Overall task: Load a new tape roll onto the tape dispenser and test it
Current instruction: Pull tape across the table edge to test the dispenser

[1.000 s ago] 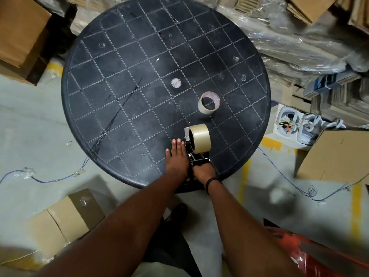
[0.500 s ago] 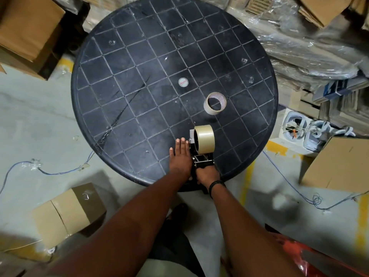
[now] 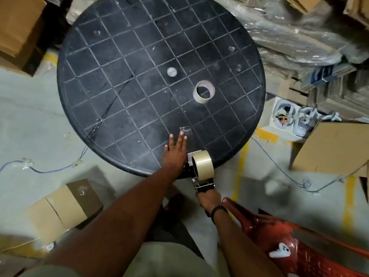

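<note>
A hand-held tape dispenser (image 3: 201, 181) carries a full beige tape roll (image 3: 203, 164) and sits at the near edge of the round black table (image 3: 119, 80). My right hand (image 3: 208, 199) grips its handle, just off the table's rim. My left hand (image 3: 175, 149) lies flat on the tabletop with fingers spread, left of the roll. A clear strip of tape (image 3: 186, 131) is stuck to the table just beyond my fingertips. An empty cardboard tape core (image 3: 203, 92) lies farther back on the table.
A small round cap (image 3: 172, 71) marks the table's centre. Cardboard boxes (image 3: 63, 208) stand on the floor at left and right (image 3: 331, 148). A red plastic chair (image 3: 289, 246) is at the lower right. Thin wires (image 3: 279, 166) trail over the floor. Plastic-wrapped stock (image 3: 299, 37) is piled behind.
My right hand has pulled the dispenser back toward me to the table's edge, leaving a clear strip of tape on the tabletop. My left hand stays flat on the table.
</note>
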`<move>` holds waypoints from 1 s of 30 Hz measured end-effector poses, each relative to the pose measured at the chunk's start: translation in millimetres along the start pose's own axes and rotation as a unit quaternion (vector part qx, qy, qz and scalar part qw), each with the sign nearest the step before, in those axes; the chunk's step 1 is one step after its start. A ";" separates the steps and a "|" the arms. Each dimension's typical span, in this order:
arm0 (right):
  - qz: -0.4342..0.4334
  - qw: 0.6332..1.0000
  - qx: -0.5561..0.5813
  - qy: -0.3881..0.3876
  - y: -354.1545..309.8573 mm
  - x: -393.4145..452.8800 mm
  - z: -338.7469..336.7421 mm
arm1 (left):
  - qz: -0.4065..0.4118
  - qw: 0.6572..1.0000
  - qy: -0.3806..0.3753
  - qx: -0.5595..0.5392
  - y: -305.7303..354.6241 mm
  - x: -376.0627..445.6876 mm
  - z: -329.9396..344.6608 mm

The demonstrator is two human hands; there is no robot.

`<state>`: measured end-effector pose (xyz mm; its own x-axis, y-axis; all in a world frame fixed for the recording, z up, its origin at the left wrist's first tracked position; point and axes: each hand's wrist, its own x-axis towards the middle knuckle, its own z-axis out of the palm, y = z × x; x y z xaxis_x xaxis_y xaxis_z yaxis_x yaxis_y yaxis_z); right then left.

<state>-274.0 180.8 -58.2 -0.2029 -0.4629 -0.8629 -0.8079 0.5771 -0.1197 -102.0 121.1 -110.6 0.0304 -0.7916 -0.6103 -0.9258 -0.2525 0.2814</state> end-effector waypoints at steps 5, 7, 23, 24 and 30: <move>-0.010 1.000 -0.012 -0.006 5.1 -11.7 -2.2 | 0.023 0.998 -0.047 0.033 -5.6 -10.0 7.0; -0.020 1.000 -0.001 0.003 4.3 -9.8 -4.1 | 0.026 0.997 -0.066 0.033 -2.8 -13.0 6.6; -0.055 0.997 0.003 0.045 16.7 -9.5 3.0 | 0.023 0.998 -0.048 0.031 1.3 -11.9 19.2; -0.051 0.998 0.008 0.044 19.5 -10.0 5.1 | 0.025 0.998 -0.048 0.028 0.8 -11.2 19.9; -0.038 0.998 0.023 0.046 27.4 -18.5 8.7 | 0.020 0.998 -0.052 0.012 -0.7 -7.9 21.4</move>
<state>-287.6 211.0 -49.8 -0.1930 -0.5656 -0.8018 -0.7971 0.5669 -0.2080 -109.6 139.4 -121.8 -0.0451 -0.7390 -0.6722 -0.9346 -0.2065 0.2897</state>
